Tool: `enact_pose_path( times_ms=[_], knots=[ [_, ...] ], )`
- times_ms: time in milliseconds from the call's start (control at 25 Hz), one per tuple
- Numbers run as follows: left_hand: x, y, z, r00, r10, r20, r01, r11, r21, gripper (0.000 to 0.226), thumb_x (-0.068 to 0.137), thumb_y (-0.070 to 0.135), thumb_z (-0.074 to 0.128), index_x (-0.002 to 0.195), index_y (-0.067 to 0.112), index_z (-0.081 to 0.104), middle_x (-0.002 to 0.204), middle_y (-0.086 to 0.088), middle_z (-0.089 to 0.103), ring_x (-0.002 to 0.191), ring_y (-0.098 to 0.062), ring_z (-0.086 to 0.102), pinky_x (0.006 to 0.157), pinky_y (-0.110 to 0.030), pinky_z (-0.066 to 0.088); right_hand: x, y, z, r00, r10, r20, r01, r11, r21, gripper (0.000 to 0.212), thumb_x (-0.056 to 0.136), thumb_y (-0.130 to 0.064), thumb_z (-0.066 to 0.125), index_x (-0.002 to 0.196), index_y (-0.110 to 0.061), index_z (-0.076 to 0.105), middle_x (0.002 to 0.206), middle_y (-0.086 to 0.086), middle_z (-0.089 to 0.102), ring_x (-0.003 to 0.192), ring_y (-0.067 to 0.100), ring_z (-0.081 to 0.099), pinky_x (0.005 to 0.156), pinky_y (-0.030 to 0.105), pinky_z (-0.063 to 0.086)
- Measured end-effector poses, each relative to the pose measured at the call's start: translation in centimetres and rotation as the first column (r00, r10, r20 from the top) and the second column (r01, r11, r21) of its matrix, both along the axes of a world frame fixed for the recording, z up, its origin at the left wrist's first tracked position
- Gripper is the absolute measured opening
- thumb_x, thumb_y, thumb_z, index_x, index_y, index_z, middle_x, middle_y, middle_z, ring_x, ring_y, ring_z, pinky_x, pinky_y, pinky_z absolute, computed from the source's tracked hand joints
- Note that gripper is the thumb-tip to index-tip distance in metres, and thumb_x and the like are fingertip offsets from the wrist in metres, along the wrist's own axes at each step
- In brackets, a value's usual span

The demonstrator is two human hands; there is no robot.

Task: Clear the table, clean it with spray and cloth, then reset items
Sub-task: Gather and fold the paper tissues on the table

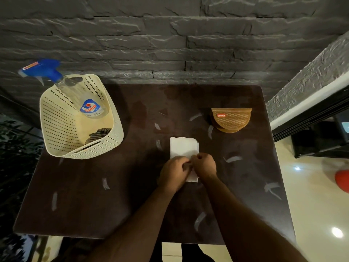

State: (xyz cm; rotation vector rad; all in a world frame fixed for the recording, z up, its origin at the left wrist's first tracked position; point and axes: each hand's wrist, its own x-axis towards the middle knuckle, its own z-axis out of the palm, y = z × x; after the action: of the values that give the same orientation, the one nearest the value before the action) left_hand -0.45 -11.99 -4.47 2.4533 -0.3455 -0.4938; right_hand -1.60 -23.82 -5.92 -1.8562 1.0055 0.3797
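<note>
While pressed together at the near edge of the white napkin stack (183,147), left hand (174,173) and right hand (204,165), both curled and pinching the paper, on the dark tabletop (113,186). Spray bottle (75,91) and cloth (99,134) inside cream basket (56,120), far left. Brown napkin holder (231,120) well apart, far right.

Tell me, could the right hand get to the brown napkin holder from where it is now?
Probably yes. The right hand is busy on the white napkins together with the left hand, but only bare table lies between it and the napkin holder, which stands alone.
</note>
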Motion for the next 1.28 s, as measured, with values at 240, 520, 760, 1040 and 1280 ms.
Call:
enact_pose_path(
  times_ms=[240, 520, 760, 1040, 1280],
  knots=[
    [2.1, 2.6, -0.8, 0.947, -0.138, 0.290, 0.100, 0.985, 0.140, 0.030, 0.083, 0.015, 0.066, 0.112, 0.019, 0.070, 0.121, 0.004, 0.065, 0.110, -0.022, 0.057, 0.090, -0.031, 0.047, -1.0, 0.0, 0.3, 0.933, 0.354, 0.058, -0.272, 0.802, -0.533, 0.035, 0.086, -0.034, 0.061, 0.116, -0.014, 0.059, 0.113, 0.010, 0.062, 0.102, 0.032, 0.060, 0.078, 0.043, 0.054],
    [4.3, 3.8, -1.4, 0.886, -0.463, 0.032, 0.393, 0.786, 0.478, 0.066, 0.091, 0.037, 0.056, 0.150, 0.027, 0.027, 0.160, 0.008, 0.012, 0.148, -0.023, 0.000, 0.119, -0.047, 0.007, -0.5, 1.5, -1.3, 0.578, 0.794, -0.191, -0.767, 0.447, -0.460, 0.061, 0.101, -0.028, 0.035, 0.155, -0.015, 0.011, 0.165, 0.007, -0.004, 0.151, 0.027, -0.013, 0.120, 0.047, -0.001],
    [4.8, 2.9, -0.8, 0.885, -0.452, 0.112, 0.372, 0.832, 0.412, 0.064, 0.092, 0.033, 0.055, 0.149, 0.028, 0.027, 0.158, 0.010, 0.020, 0.148, -0.020, 0.003, 0.120, -0.043, 0.010, 1.0, -2.6, 0.7, 0.683, 0.730, 0.007, -0.572, 0.541, -0.617, 0.058, 0.089, -0.031, 0.058, 0.144, -0.015, 0.045, 0.156, 0.010, 0.037, 0.148, 0.031, 0.024, 0.118, 0.043, 0.019],
    [10.3, -7.1, 1.8, 0.876, -0.446, 0.186, 0.398, 0.884, 0.244, 0.062, 0.094, 0.031, 0.055, 0.149, 0.027, 0.027, 0.157, 0.004, 0.023, 0.146, -0.017, 0.016, 0.117, -0.036, 0.021, 5.8, -14.6, 4.3, 0.855, 0.515, -0.052, -0.390, 0.575, -0.719, 0.057, 0.083, -0.033, 0.062, 0.135, -0.013, 0.050, 0.141, 0.013, 0.050, 0.133, 0.035, 0.041, 0.098, 0.047, 0.045],
    [13.2, -15.4, 1.5, 0.885, -0.463, 0.048, 0.429, 0.851, 0.301, 0.085, 0.083, 0.027, 0.070, 0.151, 0.029, 0.019, 0.160, 0.001, 0.010, 0.146, -0.025, 0.011, 0.112, -0.047, 0.026, 7.1, -20.3, 3.5, 0.741, 0.601, -0.300, -0.644, 0.510, -0.570, 0.086, 0.081, -0.032, 0.071, 0.152, -0.024, 0.023, 0.163, 0.007, 0.014, 0.150, 0.034, 0.007, 0.110, 0.055, 0.034]
  ],
)
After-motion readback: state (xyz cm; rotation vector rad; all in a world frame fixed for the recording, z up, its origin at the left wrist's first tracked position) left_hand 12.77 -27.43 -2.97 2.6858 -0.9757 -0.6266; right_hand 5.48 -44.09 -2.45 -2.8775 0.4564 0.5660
